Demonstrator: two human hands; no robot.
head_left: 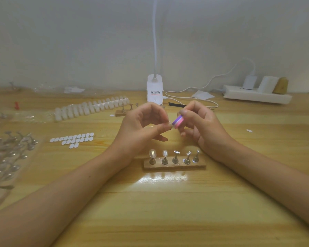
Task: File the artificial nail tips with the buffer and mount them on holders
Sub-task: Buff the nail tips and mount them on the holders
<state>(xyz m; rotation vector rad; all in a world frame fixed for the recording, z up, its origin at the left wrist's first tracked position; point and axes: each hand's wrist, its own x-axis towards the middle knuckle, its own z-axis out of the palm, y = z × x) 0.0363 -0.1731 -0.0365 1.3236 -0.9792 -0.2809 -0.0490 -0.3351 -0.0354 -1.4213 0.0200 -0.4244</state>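
Observation:
My left hand [143, 125] pinches a small clear nail tip [169, 126] between thumb and forefinger, above the table's middle. My right hand [198, 125] grips a purple and pink buffer block [177, 121], whose end touches the tip. Below the hands a wooden base [174, 166] carries several metal holders; the two at the left, such as the leftmost [152, 154], bear nail tips, the other three are bare. A strip of clear nail tips [91, 108] lies at the back left. White oval adhesive pads [73, 139] lie in rows left of my left hand.
A bag of spare metal holders [9, 157] lies at the far left. A second wooden base [122, 112] with holders stands behind my left hand. A white lamp base [154, 89] with its cable and a power strip [257, 96] stand along the back wall.

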